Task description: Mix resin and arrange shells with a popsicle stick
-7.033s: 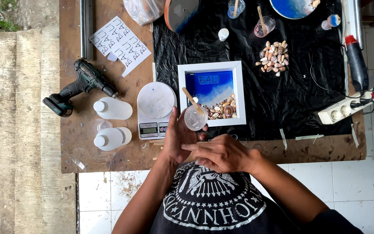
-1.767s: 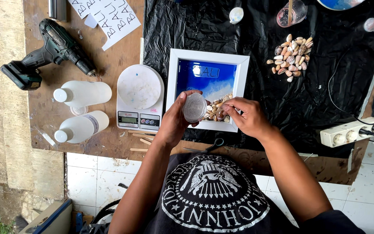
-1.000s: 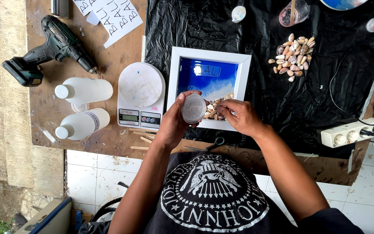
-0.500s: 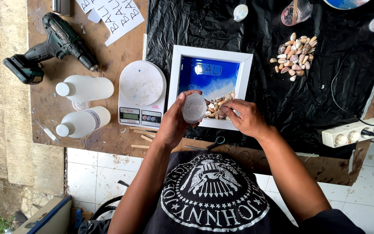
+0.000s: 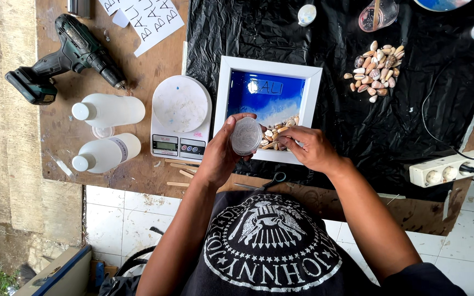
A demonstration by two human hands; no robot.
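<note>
The left hand [image 5: 221, 156] grips a small round clear plastic cup [image 5: 246, 136], fingers wrapped around its wall, with its round end turned up toward the camera. The cup sits over the near edge of a white square frame with a blue and white resin picture [image 5: 268, 98], which lies on the black plastic sheet [image 5: 346, 115] just beyond both hands. The right hand [image 5: 309, 148] is just beside the cup, on its right, fingers pinched over a cluster of small seashells in the frame's near corner [image 5: 278, 133]; a thin wooden stick [image 5: 270, 145] runs between the cup and those fingers, though whether the fingers clamp it cannot be told. To the left of the left hand stands a white digital kitchen scale [image 5: 180, 118], and further left lie two white plastic bottles [image 5: 108, 131] on the wooden table [image 5: 61, 142]. Beyond them rests a dark green cordless drill [image 5: 64, 57]. Well beyond the right hand, a loose pile of seashells [image 5: 374, 71] lies on the sheet. A white power strip [image 5: 448, 169] sits to the right of the right hand.
</note>
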